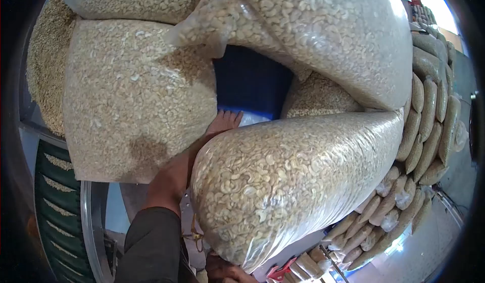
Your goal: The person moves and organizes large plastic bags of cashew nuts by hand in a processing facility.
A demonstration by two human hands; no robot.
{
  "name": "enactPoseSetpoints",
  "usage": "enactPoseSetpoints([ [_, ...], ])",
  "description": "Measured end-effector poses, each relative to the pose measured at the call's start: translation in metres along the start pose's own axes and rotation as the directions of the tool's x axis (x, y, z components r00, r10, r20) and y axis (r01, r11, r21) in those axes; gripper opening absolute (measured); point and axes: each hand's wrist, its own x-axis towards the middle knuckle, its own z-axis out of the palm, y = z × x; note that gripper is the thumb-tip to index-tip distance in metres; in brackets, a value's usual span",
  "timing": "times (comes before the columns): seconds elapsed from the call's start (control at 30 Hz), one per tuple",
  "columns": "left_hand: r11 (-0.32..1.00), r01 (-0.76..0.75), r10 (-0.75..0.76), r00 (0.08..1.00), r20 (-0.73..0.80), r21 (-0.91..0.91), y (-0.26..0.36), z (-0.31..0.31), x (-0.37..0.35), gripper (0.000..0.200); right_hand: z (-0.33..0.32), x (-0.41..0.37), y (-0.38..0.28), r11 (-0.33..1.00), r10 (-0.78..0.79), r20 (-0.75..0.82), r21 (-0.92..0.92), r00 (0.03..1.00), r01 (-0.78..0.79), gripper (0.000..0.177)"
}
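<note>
A large clear plastic bag of cashew nuts lies tilted across the middle, its rounded end towards me. My left hand reaches between this bag and another full cashew bag on the left. Its fingers are stretched out side by side, with the palm hidden. At the bottom edge, my right hand is closed at the near end of the middle bag and partly cut off by the frame. A third big cashew bag leans in from the top right. Dark blue material shows in the gap between the bags.
Loose cashews lie at the far left, above a green ribbed conveyor belt with a metal frame. Many filled bags are stacked along the right. The grey floor shows at the lower right.
</note>
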Motion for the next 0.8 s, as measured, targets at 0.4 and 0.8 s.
enactPoseSetpoints([
  [0.4,0.965,-0.23,0.197,0.953,-0.231,-0.124,-0.019,-0.058,-0.131,0.045,0.031,0.008,-0.026,0.988,0.004,0.093,0.155,0.996,-0.018,0.03],
  [0.8,0.82,-0.478,0.429,0.878,-0.213,-0.315,-0.028,-0.087,-0.182,0.042,0.025,0.002,0.0,0.981,0.022,-0.003,0.191,1.0,-0.021,0.037],
])
